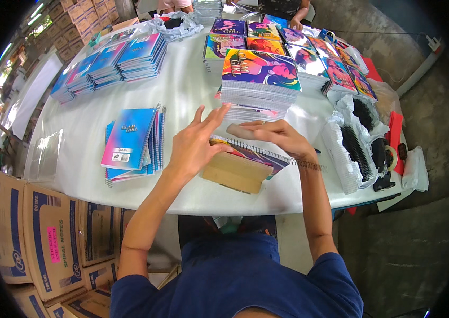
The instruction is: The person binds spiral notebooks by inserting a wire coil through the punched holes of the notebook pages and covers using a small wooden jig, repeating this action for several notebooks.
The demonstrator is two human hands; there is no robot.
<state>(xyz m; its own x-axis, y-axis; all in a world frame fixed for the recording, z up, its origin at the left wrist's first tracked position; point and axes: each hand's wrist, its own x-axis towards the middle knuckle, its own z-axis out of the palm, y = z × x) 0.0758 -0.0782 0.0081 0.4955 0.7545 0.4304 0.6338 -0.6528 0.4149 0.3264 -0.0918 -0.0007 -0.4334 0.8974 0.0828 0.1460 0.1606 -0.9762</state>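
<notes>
In front of me a spiral notebook (238, 175) stands tilted on its edge, its tan cardboard side toward me and a colourful cover partly showing. My left hand (198, 140) steadies its left end, thumb pressed on the near side and fingers stretched beyond the top edge. Along that edge runs a dark spiral coil (313, 165), its loose tail sticking out past the right end under my wrist. My right hand (283, 139) lies over the coil with fingers extended leftward. One finger seems to wear a grey sleeve (240, 131); the hand's underside is hidden.
Blue-pink notebooks (129, 138) lie fanned at left, with taller stacks (139, 55) behind. Colourful notebook stacks (260, 74) rise just beyond my hands. At right, opened wrapping holds black coils (356, 151) beside a tape roll (391, 158). Cartons (52, 238) stand lower left; another person's hand (297, 24) is across the table.
</notes>
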